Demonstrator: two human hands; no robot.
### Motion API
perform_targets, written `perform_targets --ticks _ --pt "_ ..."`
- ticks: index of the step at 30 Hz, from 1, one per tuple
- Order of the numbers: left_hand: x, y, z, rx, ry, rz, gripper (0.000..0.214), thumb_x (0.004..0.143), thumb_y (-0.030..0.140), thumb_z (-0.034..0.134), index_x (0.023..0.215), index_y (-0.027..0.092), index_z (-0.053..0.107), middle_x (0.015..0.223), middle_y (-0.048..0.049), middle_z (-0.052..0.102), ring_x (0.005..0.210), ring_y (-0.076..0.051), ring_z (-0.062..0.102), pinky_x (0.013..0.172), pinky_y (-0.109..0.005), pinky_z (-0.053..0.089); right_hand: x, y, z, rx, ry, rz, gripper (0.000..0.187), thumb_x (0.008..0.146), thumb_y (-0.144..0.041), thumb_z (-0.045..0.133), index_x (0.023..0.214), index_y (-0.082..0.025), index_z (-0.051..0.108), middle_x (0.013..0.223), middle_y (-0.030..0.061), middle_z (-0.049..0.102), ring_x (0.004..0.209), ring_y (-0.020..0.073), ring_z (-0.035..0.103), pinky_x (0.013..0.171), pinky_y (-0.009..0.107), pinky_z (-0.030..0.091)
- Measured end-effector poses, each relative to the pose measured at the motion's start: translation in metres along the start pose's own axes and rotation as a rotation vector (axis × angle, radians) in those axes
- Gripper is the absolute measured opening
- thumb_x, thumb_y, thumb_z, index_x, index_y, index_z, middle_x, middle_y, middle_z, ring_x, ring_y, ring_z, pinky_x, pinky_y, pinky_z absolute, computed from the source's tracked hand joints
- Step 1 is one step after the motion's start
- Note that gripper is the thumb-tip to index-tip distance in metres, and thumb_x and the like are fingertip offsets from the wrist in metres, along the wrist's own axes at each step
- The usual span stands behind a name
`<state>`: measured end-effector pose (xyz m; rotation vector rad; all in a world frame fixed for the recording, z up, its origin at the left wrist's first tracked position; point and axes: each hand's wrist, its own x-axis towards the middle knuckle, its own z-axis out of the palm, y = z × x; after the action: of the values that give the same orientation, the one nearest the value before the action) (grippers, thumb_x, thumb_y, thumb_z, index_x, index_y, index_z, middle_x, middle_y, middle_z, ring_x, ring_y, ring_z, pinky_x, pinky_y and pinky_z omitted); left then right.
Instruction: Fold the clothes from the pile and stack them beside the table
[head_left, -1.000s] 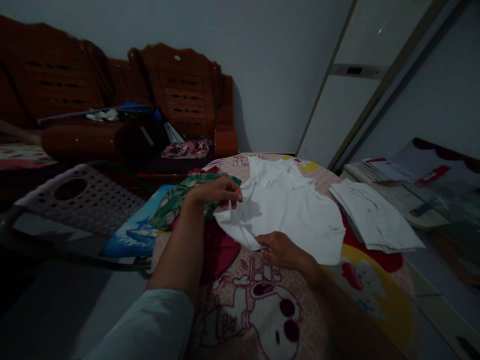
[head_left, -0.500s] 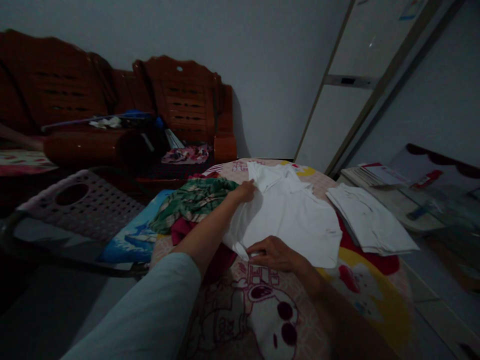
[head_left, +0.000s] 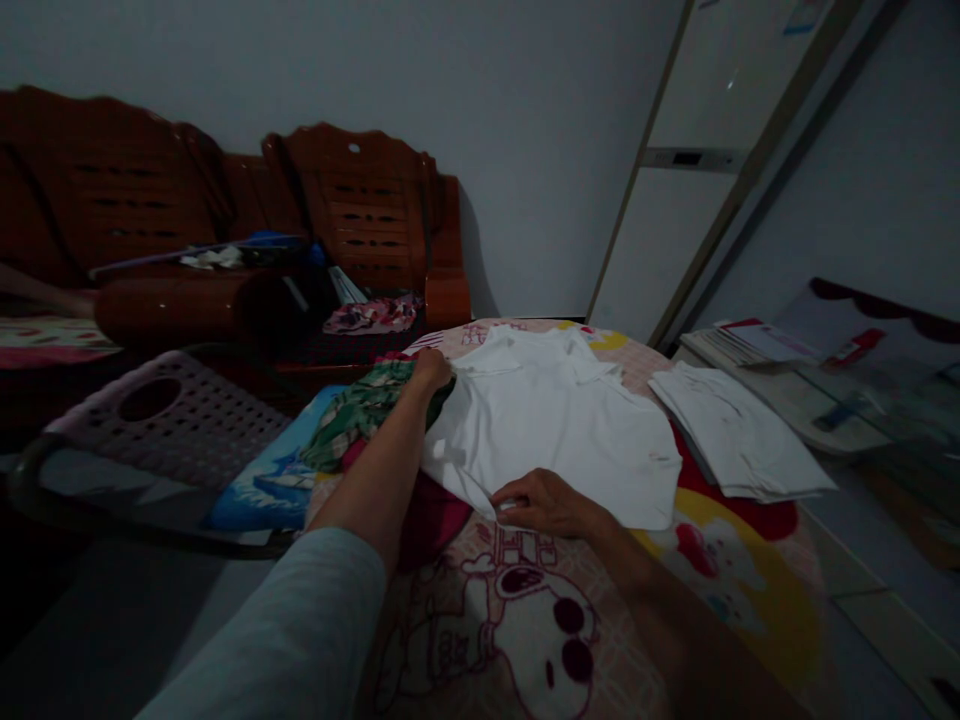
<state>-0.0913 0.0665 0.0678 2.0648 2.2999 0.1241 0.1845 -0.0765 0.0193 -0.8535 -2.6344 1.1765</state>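
A white shirt (head_left: 570,430) lies spread over the round table, its neck end at the far side. My left hand (head_left: 433,370) is closed on the shirt's far left edge, beside the green plaid cloth (head_left: 360,405). At the near edge, my right hand (head_left: 551,505) pinches the hem between thumb and fingers. The shirt's left side is creased between the two hands. Dark red cloth (head_left: 431,525) shows from under that side. To the right sits a folded stack of white clothes (head_left: 742,430).
A printed cloth (head_left: 540,640) covers the table. At the left stand a woven chair (head_left: 217,420) and a blue printed cushion (head_left: 262,480). Wooden seats (head_left: 375,230) line the wall, with a person's limb (head_left: 45,290) at far left. Papers (head_left: 765,340) lie on a right-hand counter.
My left hand has moved left, drawing the shirt's left edge outward over the plaid cloth. That side now lies wider and flatter. The right hand stays at the hem.
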Motion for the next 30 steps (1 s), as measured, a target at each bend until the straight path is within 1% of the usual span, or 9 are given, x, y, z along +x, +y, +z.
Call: perform_targets --ticks 2,5,9,12,17,22,24,27,30 --pt "-0.008 -0.002 -0.004 0.012 0.007 -0.038 0.034 0.084 0.022 0.051 0.106 0.003 0.069 0.112 -0.0242 0.068 0.113 -0.032 0.062 0.092 -0.033 0.046 -0.001 -0.001 0.0 0.01 0.005 -0.002 0.03 0.084 -0.036 0.062 0.108 -0.023 0.074 0.077 -0.0011 0.068 0.068 0.0132 0.057 0.063 0.022 0.038" --pt "-0.025 0.0 -0.008 -0.048 0.05 -0.021 0.035 0.086 0.029 0.053 0.111 0.01 0.069 0.111 -0.0166 0.07 0.108 -0.026 0.064 0.089 -0.027 0.047 -0.002 -0.003 -0.002 0.036 0.002 -0.006 0.029 0.084 -0.035 0.061 0.107 -0.023 0.074 0.08 -0.0007 0.07 0.07 0.0141 0.058 0.062 0.022 0.038" --pt "-0.051 0.009 -0.001 -0.073 0.034 -0.049 0.043 0.08 0.037 0.063 0.116 0.014 0.067 0.115 -0.0158 0.069 0.107 -0.029 0.065 0.085 -0.03 0.049 -0.003 -0.006 -0.003 0.049 0.002 0.003 0.028 0.085 -0.035 0.06 0.105 -0.023 0.075 0.079 -0.0008 0.07 0.069 0.0138 0.058 0.062 0.022 0.038" --pt "-0.064 0.012 0.007 -0.043 0.011 -0.073 0.046 0.079 0.034 0.065 0.12 0.013 0.064 0.117 -0.0176 0.068 0.109 -0.032 0.064 0.085 -0.033 0.049 -0.003 -0.007 -0.003 0.047 0.007 0.001 0.028 0.085 -0.034 0.06 0.105 -0.022 0.075 0.078 -0.0008 0.069 0.068 0.0131 0.058 0.062 0.022 0.038" --pt "-0.073 -0.005 0.001 -0.161 0.034 -0.027 0.054 0.077 0.021 0.064 0.13 0.015 0.058 0.111 -0.0112 0.071 0.104 -0.025 0.066 0.087 -0.028 0.048 -0.002 -0.005 -0.002 0.042 0.011 0.02 0.03 0.084 -0.035 0.062 0.107 -0.022 0.075 0.079 -0.0002 0.07 0.069 0.0139 0.059 0.062 0.022 0.039" --pt "-0.08 -0.023 -0.007 -0.202 0.047 -0.055 0.053 0.077 0.026 0.067 0.127 0.014 0.058 0.102 -0.0084 0.072 0.096 -0.024 0.067 0.082 -0.027 0.048 -0.002 -0.003 0.0 0.079 0.014 0.005 0.029 0.085 -0.034 0.061 0.108 -0.022 0.074 0.081 0.0006 0.071 0.07 0.0137 0.06 0.062 0.022 0.039" --pt "-0.082 -0.025 -0.007 -0.221 0.036 -0.023 0.056 0.078 0.034 0.067 0.13 0.014 0.057 0.106 -0.01 0.071 0.098 -0.024 0.066 0.083 -0.027 0.048 -0.001 -0.004 -0.001 0.092 0.009 -0.001 0.028 0.085 -0.032 0.061 0.107 -0.021 0.075 0.081 0.0007 0.071 0.069 0.0132 0.059 0.062 0.022 0.039" --pt "-0.088 -0.027 -0.009 -0.295 -0.082 0.117 0.07 0.077 0.043 0.068 0.139 0.016 0.051 0.11 -0.0109 0.069 0.096 -0.023 0.066 0.08 -0.027 0.049 -0.001 -0.005 -0.002 0.089 0.005 -0.005 0.027 0.085 -0.03 0.061 0.106 -0.02 0.075 0.078 0.0 0.069 0.067 0.0119 0.057 0.062 0.022 0.038" --pt "-0.094 -0.029 -0.014 -0.376 -0.225 0.27 0.075 0.073 0.04 0.069 0.142 0.02 0.048 0.096 -0.0046 0.07 0.084 -0.019 0.065 0.072 -0.023 0.047 -0.001 -0.004 -0.002 0.088 0.017 0.005 0.028 0.085 -0.032 0.062 0.107 -0.02 0.074 0.074 -0.0007 0.067 0.065 0.011 0.056 0.061 0.022 0.037"
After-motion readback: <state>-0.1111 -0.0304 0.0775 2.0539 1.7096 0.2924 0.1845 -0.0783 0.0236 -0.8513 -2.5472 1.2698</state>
